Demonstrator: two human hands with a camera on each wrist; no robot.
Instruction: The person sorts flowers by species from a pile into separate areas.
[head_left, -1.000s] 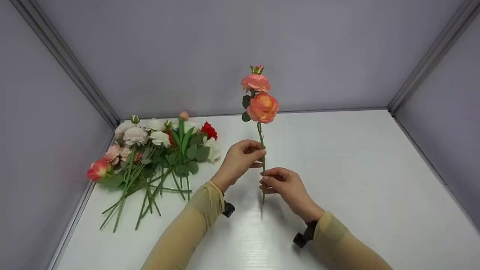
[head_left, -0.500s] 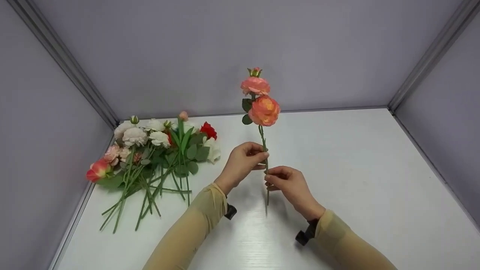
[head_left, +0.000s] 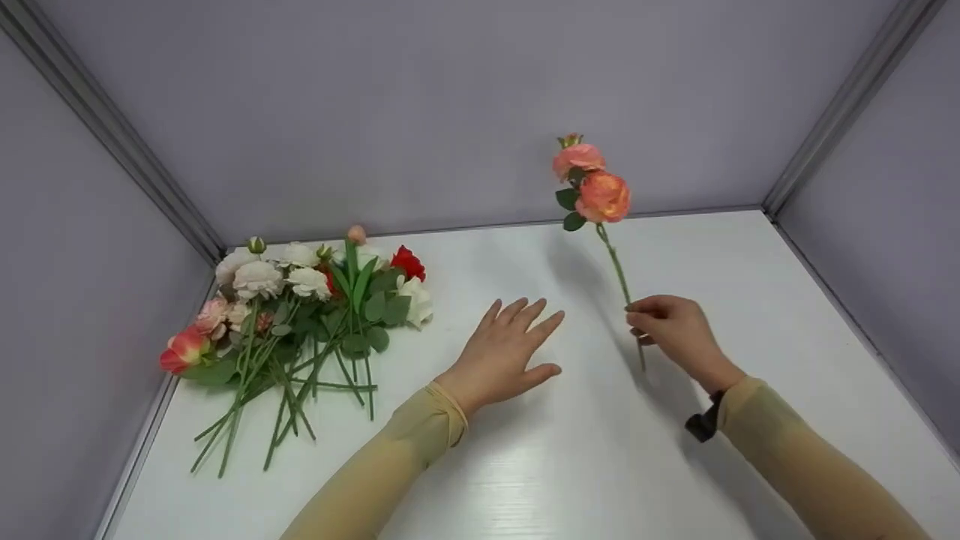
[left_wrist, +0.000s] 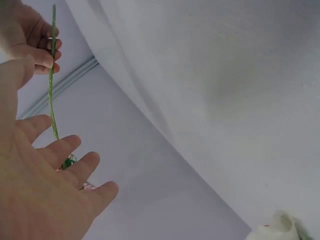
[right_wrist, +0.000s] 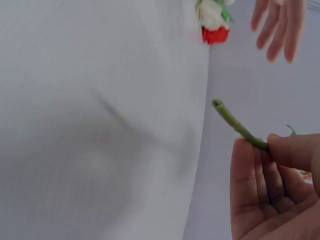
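My right hand [head_left: 679,334] pinches the green stem [head_left: 619,270] of an orange-pink flower between thumb and fingers. Two full blooms [head_left: 604,196] and a small bud top that stem, with dark green leaves on its left side. The flower leans a little left above the table, and its cut end [right_wrist: 218,104] pokes out past my fingertips in the right wrist view. My left hand [head_left: 506,356] holds nothing; its fingers are spread and straight over the middle of the table. From the left wrist, the blooms are mostly hidden behind my left fingers [left_wrist: 75,150].
On the left of the white table [head_left: 750,285] lies a pile of flowers, with white blooms [head_left: 259,280], a red rose [head_left: 409,262], a pink-red bloom [head_left: 185,352] and crossing green stems [head_left: 244,405]. Grey panels [head_left: 450,112] enclose the back and sides.
My left hand has let go of the stem and spread its fingers. My right hand has carried the flower to the right, and the stem tilts more.
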